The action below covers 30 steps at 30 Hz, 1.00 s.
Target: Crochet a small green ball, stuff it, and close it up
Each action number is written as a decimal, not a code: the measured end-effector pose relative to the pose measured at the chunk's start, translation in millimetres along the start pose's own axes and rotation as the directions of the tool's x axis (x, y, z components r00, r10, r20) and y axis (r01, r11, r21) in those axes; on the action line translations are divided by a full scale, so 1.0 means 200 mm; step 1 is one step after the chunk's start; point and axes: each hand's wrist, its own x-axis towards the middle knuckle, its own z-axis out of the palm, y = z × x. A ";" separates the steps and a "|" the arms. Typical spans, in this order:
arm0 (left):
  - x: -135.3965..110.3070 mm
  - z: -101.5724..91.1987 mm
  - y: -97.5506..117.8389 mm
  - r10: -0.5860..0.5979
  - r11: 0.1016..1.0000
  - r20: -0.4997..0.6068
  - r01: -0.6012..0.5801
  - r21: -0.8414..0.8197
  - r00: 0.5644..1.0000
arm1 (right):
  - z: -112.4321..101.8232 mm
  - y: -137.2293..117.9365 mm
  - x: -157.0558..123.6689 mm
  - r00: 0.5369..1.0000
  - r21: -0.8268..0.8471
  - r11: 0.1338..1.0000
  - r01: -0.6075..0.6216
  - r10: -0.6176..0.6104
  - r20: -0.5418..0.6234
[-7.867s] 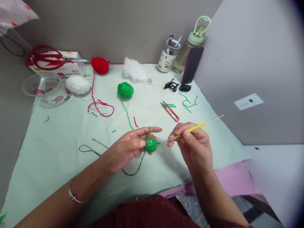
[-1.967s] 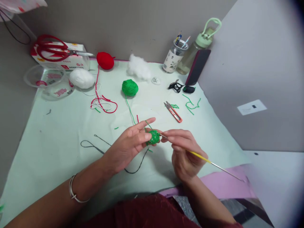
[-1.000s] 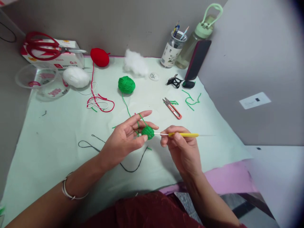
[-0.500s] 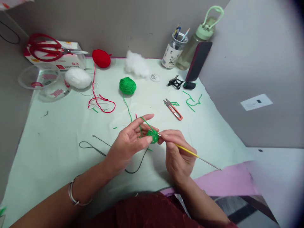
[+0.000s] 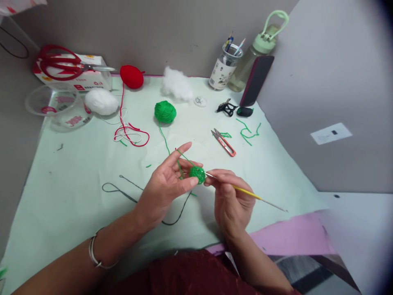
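Observation:
A small round green crochet piece (image 5: 197, 175) is pinched between the thumb and fingers of my left hand (image 5: 167, 180). Green yarn runs from the piece over my raised left index finger and back to a green yarn ball (image 5: 165, 112). My right hand (image 5: 233, 196) grips a crochet hook (image 5: 247, 191) by its yellow handle. The hook's left tip meets the right side of the green piece, and its other metal end points down to the right. A dark looped cord (image 5: 121, 192) lies partly hidden beneath my left hand.
Thread snips (image 5: 224, 143) lie right of centre near green yarn scraps (image 5: 247, 132). At the back are a red yarn ball (image 5: 132, 77), white stuffing (image 5: 177, 84), a pen jar (image 5: 223, 69) and a bottle (image 5: 253, 53). Red scissors (image 5: 61, 63) rest on a box, with white yarn (image 5: 101, 102) nearby.
The hook has tilted flatter, its far end rising, and its tip has pulled slightly right. My left index finger has shifted a little left and up with the yarn over it.

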 end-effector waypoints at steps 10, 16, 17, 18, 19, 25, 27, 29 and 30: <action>0.02 -0.01 0.02 -0.011 0.995 -0.034 0.014 0.098 0.999 | -0.03 -0.01 0.04 0.988 0.026 0.988 -0.155 0.155 -0.008; 0.03 -0.04 0.03 -0.170 0.985 0.039 0.169 0.021 0.985 | -0.08 -0.02 0.04 0.986 -0.013 0.990 -0.142 0.142 0.089; 0.04 -0.05 0.03 -0.194 0.981 0.052 0.194 0.017 0.980 | -0.09 -0.02 0.05 0.984 -0.017 0.988 -0.154 0.155 0.093; 0.04 -0.05 0.03 -0.213 0.977 0.062 0.212 0.016 0.975 | -0.10 -0.03 0.06 0.982 -0.015 0.986 -0.169 0.170 0.089; 0.04 -0.06 0.03 -0.230 0.973 0.072 0.229 0.019 0.971 | -0.10 -0.04 0.07 0.980 -0.008 0.983 -0.185 0.185 0.078; 0.05 -0.07 0.03 -0.297 0.955 0.162 0.291 0.058 0.941 | -0.13 -0.11 0.16 0.952 0.005 0.954 -0.301 0.300 0.056; 0.05 -0.07 0.04 -0.264 0.965 0.171 0.258 0.054 0.949 | -0.12 -0.12 0.18 0.943 0.029 0.945 -0.325 0.321 0.091; 0.05 -0.07 0.04 -0.223 0.975 0.165 0.218 0.050 0.961 | -0.11 -0.11 0.18 0.941 0.046 0.944 -0.326 0.319 0.110; 0.05 -0.06 0.04 -0.208 0.978 0.163 0.203 0.049 0.964 | -0.09 -0.10 0.18 0.944 0.045 0.947 -0.317 0.311 0.112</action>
